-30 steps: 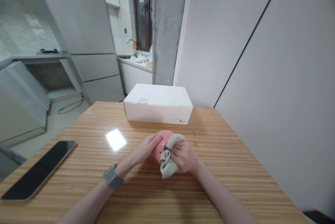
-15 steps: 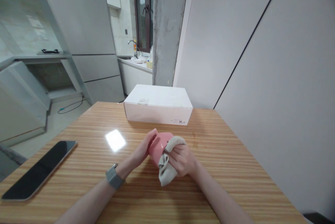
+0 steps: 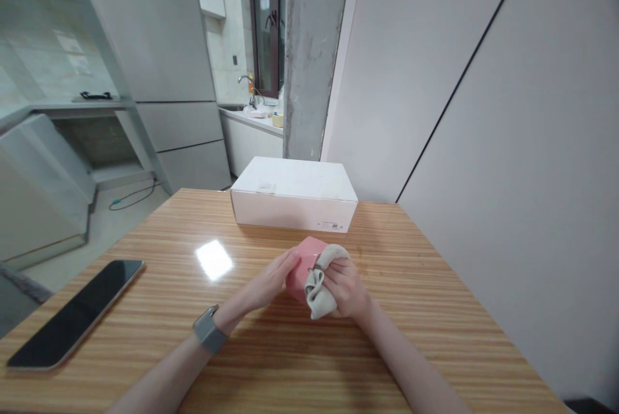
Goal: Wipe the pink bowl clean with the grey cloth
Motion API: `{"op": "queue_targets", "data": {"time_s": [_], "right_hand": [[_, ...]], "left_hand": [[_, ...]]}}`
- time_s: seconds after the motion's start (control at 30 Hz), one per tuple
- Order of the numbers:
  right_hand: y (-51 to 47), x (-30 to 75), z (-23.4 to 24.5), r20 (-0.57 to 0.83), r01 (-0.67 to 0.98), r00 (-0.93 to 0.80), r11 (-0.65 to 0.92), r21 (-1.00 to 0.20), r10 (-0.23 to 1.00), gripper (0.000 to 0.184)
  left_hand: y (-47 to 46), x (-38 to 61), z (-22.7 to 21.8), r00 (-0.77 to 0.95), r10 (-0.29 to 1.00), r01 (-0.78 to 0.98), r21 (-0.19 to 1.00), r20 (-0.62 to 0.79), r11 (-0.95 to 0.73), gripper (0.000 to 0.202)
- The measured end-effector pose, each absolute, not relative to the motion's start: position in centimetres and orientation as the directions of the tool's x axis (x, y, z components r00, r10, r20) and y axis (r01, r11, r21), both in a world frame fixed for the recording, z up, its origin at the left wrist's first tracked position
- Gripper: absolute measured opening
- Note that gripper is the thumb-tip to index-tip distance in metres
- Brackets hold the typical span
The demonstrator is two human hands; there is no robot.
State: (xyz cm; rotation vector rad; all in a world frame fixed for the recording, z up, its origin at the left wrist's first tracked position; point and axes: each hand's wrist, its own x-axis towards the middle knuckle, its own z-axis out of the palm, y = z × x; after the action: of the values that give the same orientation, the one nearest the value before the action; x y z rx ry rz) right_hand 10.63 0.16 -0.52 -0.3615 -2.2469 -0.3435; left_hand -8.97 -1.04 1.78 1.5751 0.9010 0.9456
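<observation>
A small pink object (image 3: pixel 302 266), rounded and cup-like, sits between both hands just above the wooden table (image 3: pixel 411 311). My left hand (image 3: pixel 271 278) rests against its left side with the fingers curved round it; a grey watch is on that wrist. My right hand (image 3: pixel 345 288) presses a bunched beige cloth (image 3: pixel 323 275) against the pink object's right side, fingers closed on the cloth. Much of the pink object is hidden by the cloth and fingers.
A shut white cardboard box (image 3: pixel 294 193) lies at the table's far edge, just beyond the hands. A dark phone (image 3: pixel 75 314) lies screen up near the left edge. A white wall runs along the right. A fridge and a kitchen counter stand behind.
The pink object has been turned in my hands and the cloth has shifted over its right side. The cloth is bunched tighter now. Box and phone have not moved.
</observation>
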Motion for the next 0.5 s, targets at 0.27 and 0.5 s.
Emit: {"op": "queue_targets", "data": {"time_s": [0.27, 0.5], "right_hand": [[0.2, 11.4, -0.8, 0.836, 0.47, -0.502, 0.881, 0.05, 0.22, 0.033], [-0.7, 9.5, -0.6, 0.682, 0.277, -0.729, 0.887, 0.369, -0.057, 0.027]], "left_hand": [[-1.3, -8.5, 0.7, 0.549, 0.836, -0.272, 0.95, 0.023, 0.153, 0.044], [-0.1, -8.5, 0.5, 0.302, 0.952, -0.16, 0.983, -0.041, 0.093, 0.043]]}}
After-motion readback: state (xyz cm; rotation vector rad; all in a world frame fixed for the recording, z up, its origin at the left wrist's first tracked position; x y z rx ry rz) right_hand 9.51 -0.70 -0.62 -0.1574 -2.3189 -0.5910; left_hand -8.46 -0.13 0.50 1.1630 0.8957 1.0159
